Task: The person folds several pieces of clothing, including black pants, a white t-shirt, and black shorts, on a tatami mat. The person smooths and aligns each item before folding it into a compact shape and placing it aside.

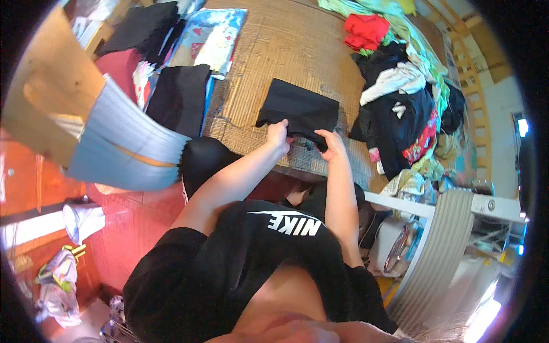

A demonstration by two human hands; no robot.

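Observation:
A black garment (300,105) lies folded into a rough rectangle on the woven mat (253,47) before me. Its far edge is fairly straight, while the near edge curves and bunches between my hands. My left hand (279,136) pinches that near edge with the thumb on top. A short way to the right, my right hand (333,145) grips the same edge, thumb up, with some cloth tucked under its fingers. What kind of garment it is, I cannot tell.
Folded clothes stand at left: a black one (178,98), a printed light one (216,40) and a dark red one (118,70). Loose clothes (394,107) heap up at right, with a red cloth (366,31) at the top. A blue-grey cloth-covered panel (128,141) stands by my left arm.

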